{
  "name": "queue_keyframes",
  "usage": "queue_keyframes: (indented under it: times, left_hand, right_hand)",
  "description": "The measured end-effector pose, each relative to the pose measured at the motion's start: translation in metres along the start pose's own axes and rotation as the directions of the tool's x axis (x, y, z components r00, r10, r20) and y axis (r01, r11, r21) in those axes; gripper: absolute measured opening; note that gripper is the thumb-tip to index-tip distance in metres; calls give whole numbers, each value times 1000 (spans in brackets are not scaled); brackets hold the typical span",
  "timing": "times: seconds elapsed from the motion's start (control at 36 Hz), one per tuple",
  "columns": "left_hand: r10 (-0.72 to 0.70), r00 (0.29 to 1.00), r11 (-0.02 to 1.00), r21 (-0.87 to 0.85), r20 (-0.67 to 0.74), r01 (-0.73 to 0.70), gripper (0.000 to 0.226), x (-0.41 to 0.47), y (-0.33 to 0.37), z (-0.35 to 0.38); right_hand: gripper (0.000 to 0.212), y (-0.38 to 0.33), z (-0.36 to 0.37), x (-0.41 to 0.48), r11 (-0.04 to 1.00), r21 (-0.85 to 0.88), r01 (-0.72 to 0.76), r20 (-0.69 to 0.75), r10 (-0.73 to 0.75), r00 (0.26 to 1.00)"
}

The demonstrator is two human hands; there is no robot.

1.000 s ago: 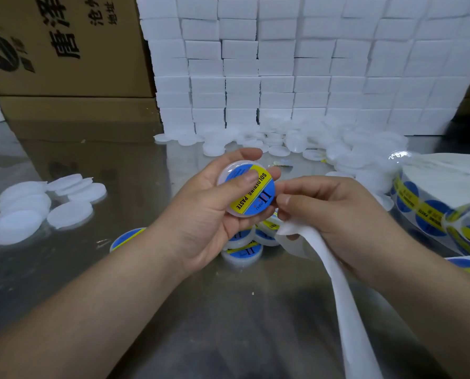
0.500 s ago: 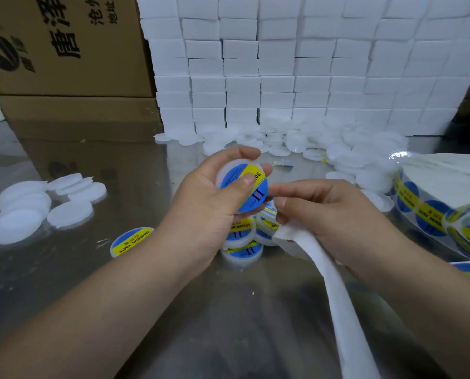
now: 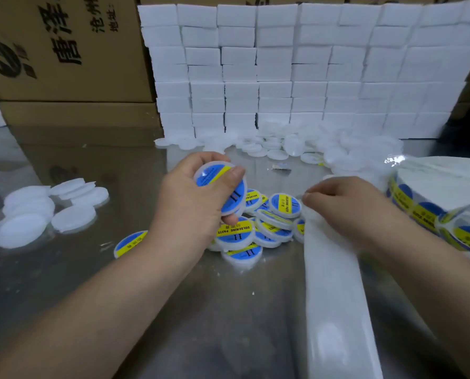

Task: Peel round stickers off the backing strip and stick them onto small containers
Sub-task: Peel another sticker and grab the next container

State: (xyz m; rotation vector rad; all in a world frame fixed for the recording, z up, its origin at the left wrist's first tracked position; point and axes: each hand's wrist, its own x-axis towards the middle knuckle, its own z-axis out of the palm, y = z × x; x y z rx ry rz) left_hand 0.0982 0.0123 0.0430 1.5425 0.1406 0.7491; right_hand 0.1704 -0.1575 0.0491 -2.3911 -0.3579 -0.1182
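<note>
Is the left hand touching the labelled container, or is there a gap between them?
Touching. The head view shows the left hand gripping the labelled container, its thumb across the top.

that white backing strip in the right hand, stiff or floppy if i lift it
Probably floppy: the backing strip curves out from the right hand and trails limply across the table. Likely very light, as it looks paper-thin. Its sheen hints it may slide easily on the shiny surface.
</note>
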Motion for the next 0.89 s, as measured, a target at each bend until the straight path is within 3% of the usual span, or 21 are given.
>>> queue_keyframes:
  times: [0.14,0.25,0.39,0.44,0.53,0.61,0.67,0.72,0.83,0.89]
  left_hand:
    - [142,988,976,175,-57,-130,15,6,-2,-2]
    - [72,996,962,267,-60,-53,15,17,-11,3]
    - [2,999,902,432,32,-16,27,36,-22,18]
    - [-63,991,825,565,119,-16,32,46,-25,26]
    - [-172,969,566,823,177,-50,37,61,-31,37]
    - [-192,964,365,925,185,-105,35,70,-34,43]
    - [-173,968,313,942,184,-123,41,68,-32,43]
    - [-108,978,342,930,179,-132,43,63,-26,41]
    - [114,982,708,682,150,-186,28,39,5,28]
    - [271,961,839,477,54,-263,18,14,21,18]
  right_hand:
    - [32,5,-7,5,947,-320,-19,41,34,999]
    - [33,9,-14,3,877,-480,-25,51,57,997]
    - [17,16,-22,-7,790,-612,49,79,0,997]
    - [25,19,-27,-12,762,-645,56,89,3,996]
    - [41,24,-35,-18,732,-678,63,90,-3,996]
    - [40,30,-45,-20,720,-692,44,64,0,998]
    - [46,34,-50,-21,705,-709,16,46,23,999]
    - [49,38,-54,-21,711,-703,-20,8,36,999]
    - [52,38,-56,-27,762,-647,-18,-148,-103,984]
    - [49,34,-57,-36,856,-515,39,-286,-214,934]
